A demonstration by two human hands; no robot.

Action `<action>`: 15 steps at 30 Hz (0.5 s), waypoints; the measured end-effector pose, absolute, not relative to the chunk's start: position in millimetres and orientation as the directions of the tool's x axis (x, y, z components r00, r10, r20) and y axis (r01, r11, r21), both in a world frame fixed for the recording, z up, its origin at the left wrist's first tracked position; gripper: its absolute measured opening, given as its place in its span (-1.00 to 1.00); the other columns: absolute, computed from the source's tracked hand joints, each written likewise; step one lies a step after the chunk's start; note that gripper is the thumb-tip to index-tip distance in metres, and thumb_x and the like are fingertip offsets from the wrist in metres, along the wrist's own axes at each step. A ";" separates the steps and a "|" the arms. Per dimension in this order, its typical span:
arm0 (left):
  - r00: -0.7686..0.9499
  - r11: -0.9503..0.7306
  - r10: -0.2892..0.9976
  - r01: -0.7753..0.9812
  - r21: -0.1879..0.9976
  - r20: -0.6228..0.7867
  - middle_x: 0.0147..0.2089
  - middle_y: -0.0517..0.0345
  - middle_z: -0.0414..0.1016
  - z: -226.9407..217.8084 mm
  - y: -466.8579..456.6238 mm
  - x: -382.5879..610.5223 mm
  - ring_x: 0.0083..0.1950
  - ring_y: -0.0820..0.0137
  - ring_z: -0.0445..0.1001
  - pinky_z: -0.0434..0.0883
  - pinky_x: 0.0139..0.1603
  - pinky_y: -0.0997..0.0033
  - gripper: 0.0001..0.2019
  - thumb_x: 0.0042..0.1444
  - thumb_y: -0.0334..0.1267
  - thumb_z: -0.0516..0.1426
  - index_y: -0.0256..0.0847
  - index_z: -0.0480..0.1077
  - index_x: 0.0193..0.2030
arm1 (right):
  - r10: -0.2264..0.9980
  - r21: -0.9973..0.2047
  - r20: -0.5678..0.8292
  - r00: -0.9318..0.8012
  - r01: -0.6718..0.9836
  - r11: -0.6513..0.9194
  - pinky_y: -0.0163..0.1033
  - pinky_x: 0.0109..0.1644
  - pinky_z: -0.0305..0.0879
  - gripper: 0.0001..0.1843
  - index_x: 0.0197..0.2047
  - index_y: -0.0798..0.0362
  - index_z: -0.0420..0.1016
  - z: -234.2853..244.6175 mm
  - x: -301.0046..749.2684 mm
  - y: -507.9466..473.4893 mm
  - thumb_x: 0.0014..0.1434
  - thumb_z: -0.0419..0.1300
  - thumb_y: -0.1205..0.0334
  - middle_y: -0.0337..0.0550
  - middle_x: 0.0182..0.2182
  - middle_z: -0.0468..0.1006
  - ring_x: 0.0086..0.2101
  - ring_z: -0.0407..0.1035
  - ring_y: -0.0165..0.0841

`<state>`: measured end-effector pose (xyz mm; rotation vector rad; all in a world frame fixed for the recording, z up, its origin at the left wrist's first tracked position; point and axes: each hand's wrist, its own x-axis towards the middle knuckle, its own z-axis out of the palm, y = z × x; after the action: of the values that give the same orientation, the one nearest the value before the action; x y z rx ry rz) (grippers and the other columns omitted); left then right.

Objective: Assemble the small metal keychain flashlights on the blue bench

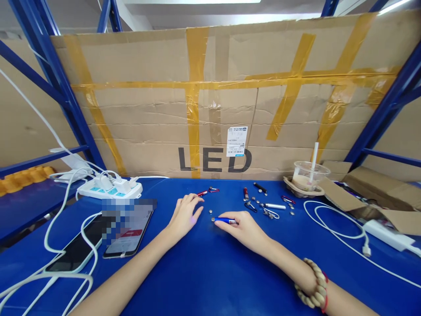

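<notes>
1. Right hand [242, 228]: thumb and fingers pinched on blue tube [221, 219], lower centre of frame.
2. Left hand [186, 214]: half open, thumb apart, left of centre; red tube [202, 193] at fingertips, contact unclear.
3. Small silver disc [210, 211] between hands.
4. Silver tube [275, 206] right of centre.

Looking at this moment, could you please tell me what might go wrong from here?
The loose silver disc lies between the left hand and the right hand, which holds a blue tube; a light brush might send it rolling away. The clear plastic cup contains some drink, so a bump could spill it toward the silver tube and nearby small parts.
</notes>
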<state>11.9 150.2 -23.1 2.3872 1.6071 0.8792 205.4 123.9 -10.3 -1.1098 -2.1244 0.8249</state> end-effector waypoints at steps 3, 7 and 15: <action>0.379 -0.493 0.860 0.792 0.361 0.342 -0.07 0.07 0.37 -20.0 147.1 14.3 0.00 0.25 0.29 0.17 -0.03 0.23 -0.80 0.16 -0.19 -0.02 -0.11 0.36 -0.15 | 0.840 -0.731 0.234 -0.490 0.481 0.484 -0.40 -0.32 0.20 -0.58 -0.26 0.09 0.53 -10.1 205.7 122.7 0.15 0.01 -0.05 -0.23 -0.35 0.53 -0.39 0.35 -0.41; 0.553 -0.621 0.784 0.700 0.352 0.283 0.00 0.09 0.35 -19.9 144.5 15.2 0.09 0.28 0.22 0.11 0.06 0.24 -0.76 0.19 -0.18 -0.07 -0.07 0.38 -0.12 | 0.823 -0.701 0.264 -0.503 0.486 0.522 -0.40 -0.34 0.18 -0.58 -0.26 0.08 0.52 -10.0 206.4 121.8 0.17 -0.01 -0.05 -0.24 -0.37 0.53 -0.42 0.34 -0.44; 0.358 -0.472 0.873 0.790 0.391 0.330 0.18 -0.05 0.17 -35.4 151.7 6.0 0.24 0.14 0.03 0.01 0.16 0.07 -0.64 0.16 -0.14 -0.03 -0.14 0.30 0.06 | 0.825 -0.693 0.260 -0.502 0.497 0.522 -0.40 -0.34 0.20 -0.58 -0.28 0.08 0.53 -10.7 205.4 120.8 0.15 0.00 -0.06 -0.21 -0.39 0.53 -0.42 0.35 -0.43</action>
<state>6.0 151.7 -35.4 2.4496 1.5149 0.7532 205.4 120.8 -10.7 -1.0713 -2.1851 0.7396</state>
